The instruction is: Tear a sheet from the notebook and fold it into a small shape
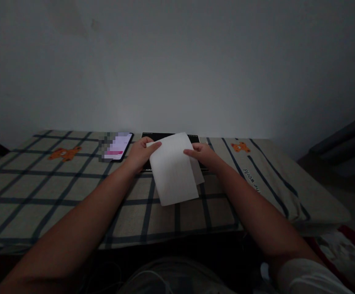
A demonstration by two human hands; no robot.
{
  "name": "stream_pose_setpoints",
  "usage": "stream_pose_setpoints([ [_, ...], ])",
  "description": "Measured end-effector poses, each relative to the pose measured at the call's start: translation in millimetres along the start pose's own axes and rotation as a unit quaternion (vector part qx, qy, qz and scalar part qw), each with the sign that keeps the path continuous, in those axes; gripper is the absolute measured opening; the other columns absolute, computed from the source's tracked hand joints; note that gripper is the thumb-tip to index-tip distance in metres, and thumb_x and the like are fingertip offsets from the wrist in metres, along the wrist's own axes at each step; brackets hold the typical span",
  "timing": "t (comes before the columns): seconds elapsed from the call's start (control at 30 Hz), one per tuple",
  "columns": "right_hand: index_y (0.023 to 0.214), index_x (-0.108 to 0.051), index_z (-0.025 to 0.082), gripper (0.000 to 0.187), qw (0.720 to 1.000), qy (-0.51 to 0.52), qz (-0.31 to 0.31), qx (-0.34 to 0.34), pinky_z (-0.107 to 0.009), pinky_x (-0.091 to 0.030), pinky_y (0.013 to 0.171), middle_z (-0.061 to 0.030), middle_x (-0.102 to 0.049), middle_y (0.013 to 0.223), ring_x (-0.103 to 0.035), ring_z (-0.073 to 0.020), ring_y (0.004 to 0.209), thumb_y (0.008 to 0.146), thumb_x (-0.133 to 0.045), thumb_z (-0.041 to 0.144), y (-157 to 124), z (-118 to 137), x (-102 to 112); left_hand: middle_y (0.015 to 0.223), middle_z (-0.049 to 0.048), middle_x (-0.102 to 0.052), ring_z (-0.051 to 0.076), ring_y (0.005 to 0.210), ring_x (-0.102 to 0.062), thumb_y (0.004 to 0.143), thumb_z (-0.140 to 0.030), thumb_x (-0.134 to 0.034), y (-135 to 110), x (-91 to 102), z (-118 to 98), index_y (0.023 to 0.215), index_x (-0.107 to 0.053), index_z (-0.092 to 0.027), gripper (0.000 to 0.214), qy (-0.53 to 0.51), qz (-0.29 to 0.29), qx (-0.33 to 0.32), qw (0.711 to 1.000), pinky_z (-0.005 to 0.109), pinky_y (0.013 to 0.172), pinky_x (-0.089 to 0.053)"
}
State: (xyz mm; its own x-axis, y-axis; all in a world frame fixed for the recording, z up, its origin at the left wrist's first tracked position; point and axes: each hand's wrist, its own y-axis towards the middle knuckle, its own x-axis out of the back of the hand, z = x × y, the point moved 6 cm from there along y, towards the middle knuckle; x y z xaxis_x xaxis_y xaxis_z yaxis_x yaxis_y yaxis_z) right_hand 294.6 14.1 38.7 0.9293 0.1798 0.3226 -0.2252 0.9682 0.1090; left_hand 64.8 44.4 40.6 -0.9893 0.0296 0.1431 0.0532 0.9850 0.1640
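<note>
Dim, greyish light is filling the view, brightening the middle of the wall (165, 94) while the corners are lying in gloom. The paper (174, 171) is casting a soft shadow onto the bench (42, 185); the phone screen (119, 146) is glowing, blocky pixelation masking its left side.

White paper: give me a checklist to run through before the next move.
1. Left hand gripping the white paper: ok, thumb on top near its upper left edge.
2. Right hand gripping: ok, thumb on top near the right edge.
3. Paper flat: not ok, it curves, and another white layer shows behind its right side.
4. Smartphone apart from the paper: ok, it lies beyond the left hand.
5. Black mat fully visible: not ok, partly covered.
6. Paper's underside: cannot tell, hidden.
</note>
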Motion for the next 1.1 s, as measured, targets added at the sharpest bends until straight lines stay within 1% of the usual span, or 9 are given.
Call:
stream_pose_setpoints([
  [0.1,0.089,-0.071,0.015,0.042,1.0,-0.013,-0.002,-0.016,-0.031,-0.044,0.066,-0.0087,-0.071,0.09,-0.06,-0.0197,0.077,0.069,-0.074,0.052,0,-3,-3,0.067,-0.0011,-0.058,0.012,0.056,-0.051,0.069,-0.041,-0.077,0,1.6,-1,0.083,-0.059,-0.018,0.032,0.012,-0.037,-0.019,0.999,0.022,0.049,-0.035],
  [0.17,0.087,-0.071,0.015,0.039,0.999,-0.008,-0.022,-0.028,-0.031,-0.043,0.063,-0.0084,-0.071,0.087,-0.059,-0.0188,0.074,0.07,-0.072,0.051,1,-6,-3,0.075,0.0001,-0.062,0.013,0.06,-0.056,0.069,-0.038,-0.077,0,0.4,1,0.099,-0.06,-0.019,0.04,-0.062,-0.041,-0.001,0.997,0.022,0.052,-0.041],
  [0.23,0.083,-0.07,0.016,0.037,0.998,0.018,-0.049,-0.041,-0.03,-0.041,0.061,-0.0069,-0.07,0.082,-0.057,-0.0171,0.069,0.071,-0.071,0.05,3,-10,0,0.083,0.0019,-0.066,0.014,0.066,-0.06,0.07,-0.037,-0.076,1,-5.2,6,0.108,-0.06,-0.019,0.045,-0.144,-0.006,0.039,0.989,0.023,0.055,-0.045],
  [0.33,0.077,-0.067,0.017,0.036,0.995,0.052,-0.078,-0.046,-0.029,-0.039,0.058,-0.0041,-0.066,0.075,-0.053,-0.0148,0.063,0.07,-0.07,0.052,6,-17,3,0.088,0.0053,-0.069,0.015,0.068,-0.063,0.072,-0.035,-0.074,0,-16.2,13,0.1,-0.065,-0.015,0.035,-0.195,0.074,0.109,0.972,0.024,0.057,-0.048],
  [0.43,0.071,-0.063,0.018,0.036,0.995,0.043,-0.08,-0.049,-0.028,-0.036,0.056,-0.0012,-0.06,0.067,-0.048,-0.0129,0.059,0.073,-0.068,0.053,9,-24,5,0.089,0.008,-0.071,0.016,0.068,-0.064,0.073,-0.031,-0.075,-3,-20.1,19,0.094,-0.068,-0.013,0.028,-0.181,0.104,0.14,0.968,0.025,0.059,-0.049],
  [0.57,0.06,-0.053,0.019,0.039,0.995,0.026,-0.083,-0.051,-0.027,-0.03,0.054,0.002,-0.049,0.059,-0.039,-0.0108,0.055,0.078,-0.064,0.052,10,-26,6,0.088,0.0084,-0.072,0.016,0.068,-0.064,0.071,-0.033,-0.077,-4,-19.1,20,0.094,-0.068,-0.014,0.031,-0.154,0.096,0.114,0.977,0.027,0.06,-0.049],
  [0.67,0.063,-0.056,0.019,0.035,0.996,0.014,-0.082,-0.03,-0.028,-0.032,0.057,0.0009,-0.052,0.062,-0.042,-0.0116,0.058,0.079,-0.063,0.049,9,-20,7,0.087,0.0078,-0.072,0.016,0.067,-0.063,0.067,-0.035,-0.08,-5,-17.9,16,0.093,-0.068,-0.014,0.035,-0.137,0.089,0.097,0.982,0.027,0.059,-0.048],
  [0.77,0.07,-0.059,0.019,0.031,0.996,0.001,-0.093,-0.015,-0.029,-0.035,0.058,-0.0007,-0.057,0.067,-0.046,-0.0131,0.061,0.077,-0.065,0.048,7,-14,9,0.084,0.0072,-0.071,0.015,0.064,-0.062,0.066,-0.036,-0.08,-8,-17.7,13,0.092,-0.069,-0.014,0.036,-0.116,0.086,0.103,0.984,0.027,0.056,-0.046],
  [1.1,0.057,-0.049,0.02,0.04,0.994,-0.046,-0.097,-0.037,-0.027,-0.031,0.052,0.002,-0.047,0.055,-0.042,-0.0109,0.052,0.079,-0.06,0.051,9,-19,10,0.071,0.0062,-0.067,0.014,0.056,-0.057,0.062,-0.038,-0.082,-9,-13.3,16,0.079,-0.067,-0.015,0.032,-0.072,0.056,0.126,0.988,0.025,0.048,-0.04],
])
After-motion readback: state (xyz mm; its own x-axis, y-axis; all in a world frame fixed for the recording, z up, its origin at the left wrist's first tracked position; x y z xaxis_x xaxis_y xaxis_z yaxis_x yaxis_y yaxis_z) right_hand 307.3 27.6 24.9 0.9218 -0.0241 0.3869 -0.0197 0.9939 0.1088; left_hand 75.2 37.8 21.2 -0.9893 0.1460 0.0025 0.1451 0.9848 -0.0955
